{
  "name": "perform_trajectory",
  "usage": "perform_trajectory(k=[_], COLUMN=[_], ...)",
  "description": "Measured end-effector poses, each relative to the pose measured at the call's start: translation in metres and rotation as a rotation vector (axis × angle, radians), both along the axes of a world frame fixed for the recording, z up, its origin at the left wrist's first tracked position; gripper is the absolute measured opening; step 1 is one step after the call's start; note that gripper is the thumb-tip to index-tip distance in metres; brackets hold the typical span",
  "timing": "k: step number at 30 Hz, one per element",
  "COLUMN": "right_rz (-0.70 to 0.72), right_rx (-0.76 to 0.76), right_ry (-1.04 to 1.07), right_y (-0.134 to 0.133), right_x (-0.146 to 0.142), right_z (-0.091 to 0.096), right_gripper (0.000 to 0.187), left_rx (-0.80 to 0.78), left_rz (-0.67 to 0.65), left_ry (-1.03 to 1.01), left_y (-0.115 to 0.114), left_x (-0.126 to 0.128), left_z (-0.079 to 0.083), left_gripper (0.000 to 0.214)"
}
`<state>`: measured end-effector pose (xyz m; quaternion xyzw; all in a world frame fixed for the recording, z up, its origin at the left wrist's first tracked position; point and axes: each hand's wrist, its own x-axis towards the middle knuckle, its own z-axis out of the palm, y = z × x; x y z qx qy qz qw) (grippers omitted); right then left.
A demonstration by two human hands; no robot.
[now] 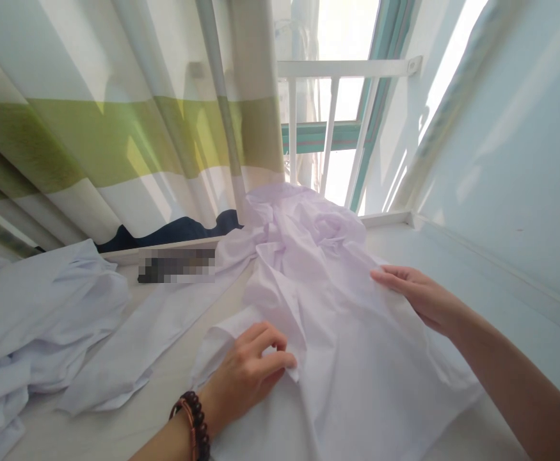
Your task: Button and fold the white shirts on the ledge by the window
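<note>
In the head view, apparently straightening the white garment (351, 339), rumpled in front of the railing (347, 68), pinched at a loose edge by the left hand (251, 362) and at one side by the right hand (418, 294). Likely calls next for drawing it flat.

left hand (248, 363) and right hand (416, 293) pinch, well apart.

Beyond the left hand (251, 363), a pale curtain (116, 134) with a green band hangs in folds. Ahead of both hands, a white railing (347, 68) crosses a bright, teal-framed window (347, 35). Right of the right hand (421, 296), a pale blue wall (524, 186) bears slanting sunlight.
</note>
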<state>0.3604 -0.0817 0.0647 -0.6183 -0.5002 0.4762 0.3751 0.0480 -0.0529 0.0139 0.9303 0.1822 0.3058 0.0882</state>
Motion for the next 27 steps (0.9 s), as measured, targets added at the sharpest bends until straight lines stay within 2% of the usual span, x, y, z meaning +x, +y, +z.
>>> perform_trajectory(k=[2,3,6,10,15,18,22,24,27], right_rz=[-0.025,0.043,0.223,0.407,0.717,0.778,0.752,0.739,0.685], right_rx=[0.099,0.117,0.197,0.302,0.327,0.345,0.313,0.225,0.118], right_ry=[0.106,0.121,-0.071,-0.317,-0.484,-0.566,-0.460,-0.320,-0.103], right_y=[-0.003,-0.004,-0.007,-0.012,-0.018,-0.020,-0.019,-0.017,-0.014], right_x=[-0.028,-0.042,-0.070,-0.071,-0.064,-0.067,-0.065,-0.061,-0.056], right_z=[-0.007,-0.013,-0.031,-0.037,-0.030,-0.030,-0.028,-0.027,-0.027], right_gripper=[0.046,0.045,0.034,0.017,0.036,0.029,0.015,0.014,0.024], left_rx=[0.003,-0.020,-0.086,-0.097,-0.153,-0.241,-0.456,-0.643,-0.986], left_rz=[0.000,-0.006,-0.009,0.021,0.048,0.054,0.069,0.131,0.220], left_ry=[0.038,0.059,0.125,0.157,0.065,0.024,-0.017,-0.057,-0.129], left_y=[-0.001,-0.001,-0.001,0.001,0.001,0.001,0.000,0.000,0.002], left_x=[0.002,0.003,0.005,0.005,0.001,0.000,0.000,0.001,0.003], left_z=[0.002,0.002,0.003,0.001,-0.001,0.000,0.002,0.002,-0.001], left_gripper=[0.021,0.019,0.016,0.017,0.020,0.020,0.020,0.021,0.025])
